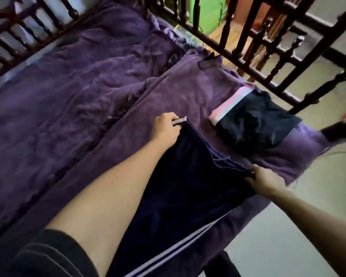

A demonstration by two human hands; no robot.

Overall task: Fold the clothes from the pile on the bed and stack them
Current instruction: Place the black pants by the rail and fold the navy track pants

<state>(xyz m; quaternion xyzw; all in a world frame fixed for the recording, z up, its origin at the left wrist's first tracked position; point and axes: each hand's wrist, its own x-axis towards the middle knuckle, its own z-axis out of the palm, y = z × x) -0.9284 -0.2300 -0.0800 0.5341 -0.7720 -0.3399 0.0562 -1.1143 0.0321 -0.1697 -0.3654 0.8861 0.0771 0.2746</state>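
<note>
Left hand [165, 129] and right hand [267, 179] are shown with the waistband of the dark navy track trousers with white side stripes [180, 186] held taut between them. The far waistband corner is gripped in the curled fingers of the left hand; the near corner is pinched by the right hand. The trousers are spread over the purple fleece blanket [178, 90]. A folded black garment with a pink-and-white band [258, 124] is laid just beyond them, near the dark turned-wood bed rail [248, 62].
</note>
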